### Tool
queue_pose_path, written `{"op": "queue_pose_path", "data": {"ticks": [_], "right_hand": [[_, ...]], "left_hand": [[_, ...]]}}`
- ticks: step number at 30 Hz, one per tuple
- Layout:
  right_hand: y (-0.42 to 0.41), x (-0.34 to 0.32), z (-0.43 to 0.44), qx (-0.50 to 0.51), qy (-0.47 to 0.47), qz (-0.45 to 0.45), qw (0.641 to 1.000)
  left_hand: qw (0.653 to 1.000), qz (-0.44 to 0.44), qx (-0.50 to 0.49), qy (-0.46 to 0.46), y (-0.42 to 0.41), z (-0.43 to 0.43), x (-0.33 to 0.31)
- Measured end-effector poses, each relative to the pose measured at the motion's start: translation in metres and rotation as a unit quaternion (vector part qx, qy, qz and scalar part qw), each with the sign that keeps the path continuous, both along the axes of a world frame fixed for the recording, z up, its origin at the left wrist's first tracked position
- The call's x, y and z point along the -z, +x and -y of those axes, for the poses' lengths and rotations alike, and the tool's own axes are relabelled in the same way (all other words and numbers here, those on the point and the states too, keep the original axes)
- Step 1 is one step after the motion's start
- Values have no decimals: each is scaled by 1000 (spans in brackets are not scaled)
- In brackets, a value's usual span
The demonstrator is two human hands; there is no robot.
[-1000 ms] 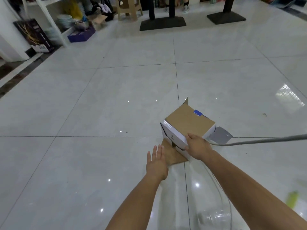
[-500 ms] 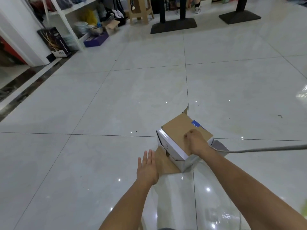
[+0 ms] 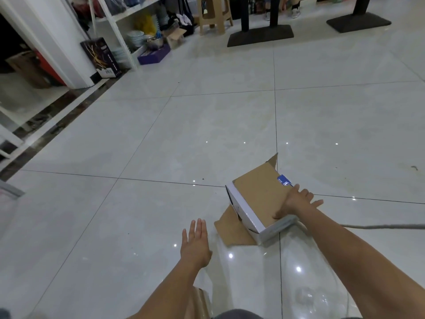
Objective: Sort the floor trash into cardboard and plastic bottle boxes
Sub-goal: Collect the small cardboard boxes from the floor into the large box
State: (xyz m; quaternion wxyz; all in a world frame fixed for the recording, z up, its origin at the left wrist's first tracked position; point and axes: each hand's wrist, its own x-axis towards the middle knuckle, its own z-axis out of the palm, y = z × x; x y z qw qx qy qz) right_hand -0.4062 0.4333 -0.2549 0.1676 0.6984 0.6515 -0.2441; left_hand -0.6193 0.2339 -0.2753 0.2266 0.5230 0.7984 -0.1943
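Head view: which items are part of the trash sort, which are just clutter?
Job: cardboard box under right hand; flat cardboard; left hand, open, empty.
Clutter: stool; shelf; bowls; black stands.

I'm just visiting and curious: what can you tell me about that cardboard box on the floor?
The cardboard box sits tilted on the glossy tiled floor. Its broad upper face is plain brown, its side walls white, with a blue label near the far edge. A brown flap sticks up behind; another lies flat on the tiles in front. The right hand rests open on its top.
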Motion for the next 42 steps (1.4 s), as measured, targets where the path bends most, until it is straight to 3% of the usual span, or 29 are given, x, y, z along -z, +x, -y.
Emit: {"op": "queue_pose_path", "data": {"ticks": [6, 14, 19, 24, 30, 37, 42], "right_hand": [[-21, -17, 9, -78, 37, -132, 988], [-71, -42, 36, -199, 76, -126, 969], [-89, -41, 56, -292, 150, -78, 941], [-89, -42, 59, -302, 135, -58, 942], [-84, -36, 58, -310, 128, -53, 941], [-87, -37, 58, -344, 127, -22, 930], [-88, -36, 58, -354, 132, -6, 926]], "left_hand": [[999, 0, -43, -15, -19, 31, -3], [987, 52, -131, -81, -31, 78, 0], [973, 103, -175, -107, -27, 88, 1], [954, 183, -195, -134, -20, 90, 2], [945, 237, -148, -169, -13, 87, 2], [950, 229, -153, -145, -10, 84, 9], [977, 158, -122, -74, -3, 78, 10]]}}
